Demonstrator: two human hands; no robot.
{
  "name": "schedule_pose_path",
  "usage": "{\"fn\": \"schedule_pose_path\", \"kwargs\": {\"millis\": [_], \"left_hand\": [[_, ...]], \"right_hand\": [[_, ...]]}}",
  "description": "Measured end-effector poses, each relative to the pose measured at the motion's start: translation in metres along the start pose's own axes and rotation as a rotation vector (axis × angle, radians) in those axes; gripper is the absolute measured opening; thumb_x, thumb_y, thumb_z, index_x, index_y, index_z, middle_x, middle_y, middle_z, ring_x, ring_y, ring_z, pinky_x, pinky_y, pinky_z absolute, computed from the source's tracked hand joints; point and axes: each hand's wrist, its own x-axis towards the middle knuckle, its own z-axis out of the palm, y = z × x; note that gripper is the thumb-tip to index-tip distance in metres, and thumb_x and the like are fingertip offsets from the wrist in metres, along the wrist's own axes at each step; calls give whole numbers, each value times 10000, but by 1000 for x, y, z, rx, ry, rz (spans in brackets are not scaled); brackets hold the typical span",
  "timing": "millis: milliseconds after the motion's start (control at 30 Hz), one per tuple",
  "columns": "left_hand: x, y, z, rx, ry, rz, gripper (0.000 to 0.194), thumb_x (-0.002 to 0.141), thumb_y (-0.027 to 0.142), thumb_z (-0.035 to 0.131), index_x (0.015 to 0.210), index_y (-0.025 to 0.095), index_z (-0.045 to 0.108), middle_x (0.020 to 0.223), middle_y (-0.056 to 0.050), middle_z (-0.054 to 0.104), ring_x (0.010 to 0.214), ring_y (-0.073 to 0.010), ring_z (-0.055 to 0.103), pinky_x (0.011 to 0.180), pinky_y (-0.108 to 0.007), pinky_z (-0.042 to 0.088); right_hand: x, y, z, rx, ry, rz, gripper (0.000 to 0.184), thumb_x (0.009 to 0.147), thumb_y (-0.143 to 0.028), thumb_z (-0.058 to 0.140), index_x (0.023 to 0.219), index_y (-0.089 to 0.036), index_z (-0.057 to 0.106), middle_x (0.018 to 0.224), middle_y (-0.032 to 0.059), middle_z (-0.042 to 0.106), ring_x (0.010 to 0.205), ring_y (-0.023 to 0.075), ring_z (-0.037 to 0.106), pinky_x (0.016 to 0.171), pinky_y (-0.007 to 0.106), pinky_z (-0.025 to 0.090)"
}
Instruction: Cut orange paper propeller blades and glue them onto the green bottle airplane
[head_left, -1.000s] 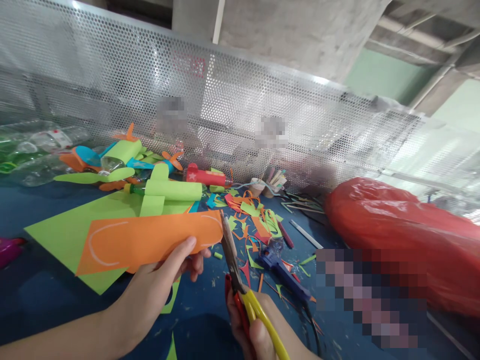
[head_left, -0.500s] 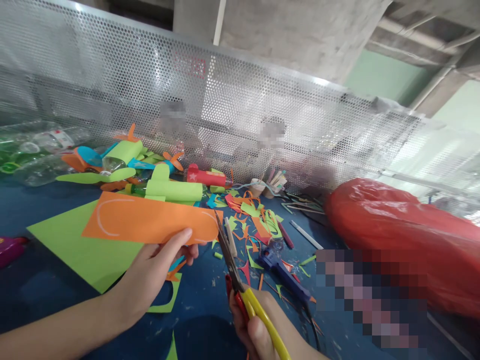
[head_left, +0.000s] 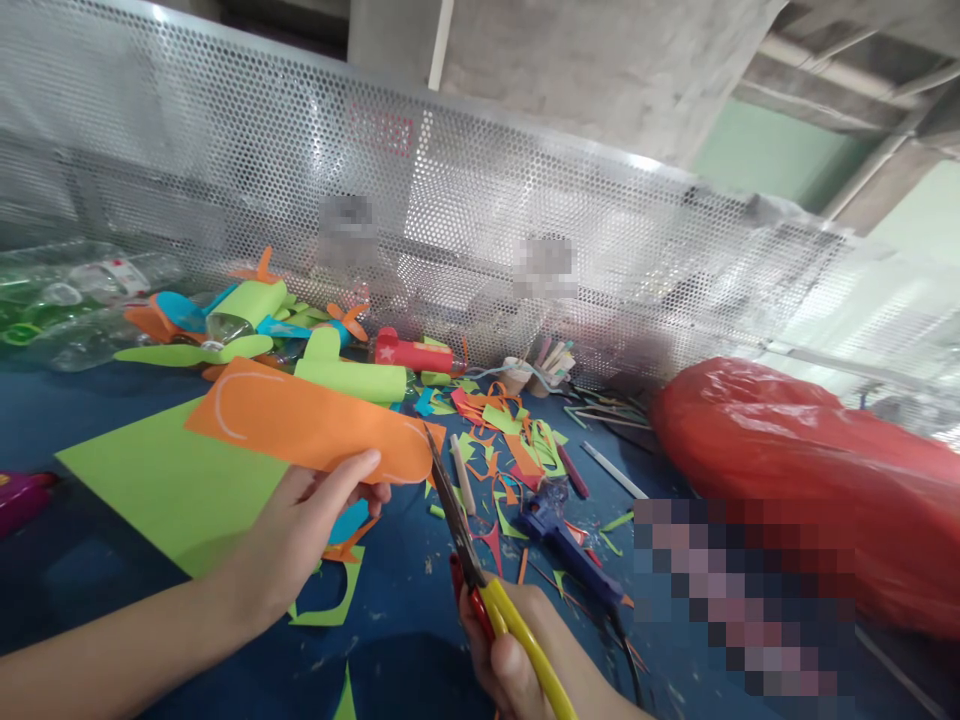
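Observation:
My left hand pinches the lower edge of an orange paper strip between thumb and fingers. The strip is tilted, its left end higher, and a pale curved line is drawn near each end. My right hand is wrapped round the handles of a pair of scissors, one yellow and one red. Their dark blades point up and meet the strip's right end at the curved line. Under the strip lies a large green paper sheet. A green offcut with a rounded hole rests below my left hand.
Paper scraps are scattered beyond the scissors. A blue glue gun with a cord lies to the right, near a large red plastic bag. Paper-wrapped bottles and clear bottles line the back, before a perforated metal screen.
The orange strip has tilted, its left end rising and its right end dipping slightly. My left hand has turned with it. The scissors stay nearly in place at the right end.

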Motion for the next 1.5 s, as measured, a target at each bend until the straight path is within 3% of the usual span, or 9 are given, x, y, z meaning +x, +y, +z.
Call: {"fn": "schedule_pose_path", "kwargs": {"millis": [233, 467, 667, 867, 1233, 1500], "left_hand": [[2, 4, 0, 15, 0, 5, 232, 827, 350, 632, 660, 195, 678, 653, -11, 654, 660, -186, 588, 670, -285, 477], [8, 7, -1, 119, -4, -19, 189, 808, 400, 659, 788, 221, 715, 777, -10, 719, 670, -181, 629, 653, -265, 501], [7, 13, 1, 207, -1, 0, 204, 810, 407, 652, 789, 220, 732, 774, -21, 740, 652, -177, 652, 640, -258, 517], [-1, 23, 10, 149, -40, -58, 210, 757, 393, 695, 714, 188, 709, 605, -56, 717, 573, -230, 680, 508, -278, 518], [-5, 25, 11, 184, -116, -11, 210, 798, 374, 658, 670, 214, 706, 585, -45, 724, 517, -195, 657, 502, -259, 518], [-6, 26, 12, 210, -115, -18, 192, 762, 383, 682, 670, 218, 717, 593, -42, 731, 536, -227, 681, 509, -283, 531]], "right_hand": [[1, -2, -2, -7, -15, 15, 594, 849, -760, 217, 675, -208, 356, 526, -55, 314, 463, 83, 288, 386, 216, 205], [-1, -7, -3, -52, -84, 102, 635, 812, -801, 220, 675, -196, 353, 561, -56, 310, 479, 72, 262, 406, 220, 202], [-2, -18, -11, -19, -166, 97, 586, 841, -772, 202, 730, -211, 334, 618, -27, 379, 510, 92, 303, 429, 223, 245], [0, -18, -13, -4, -163, 124, 652, 768, -840, 243, 735, -205, 386, 617, -8, 448, 523, 109, 362, 485, 243, 350], [-1, -18, -16, 1, -173, 156, 676, 724, -877, 244, 730, -214, 379, 625, -12, 437, 526, 114, 368, 502, 250, 357], [-1, -17, -15, 5, -169, 133, 681, 731, -871, 251, 727, -205, 392, 624, -12, 437, 520, 110, 385, 483, 244, 339]]}}
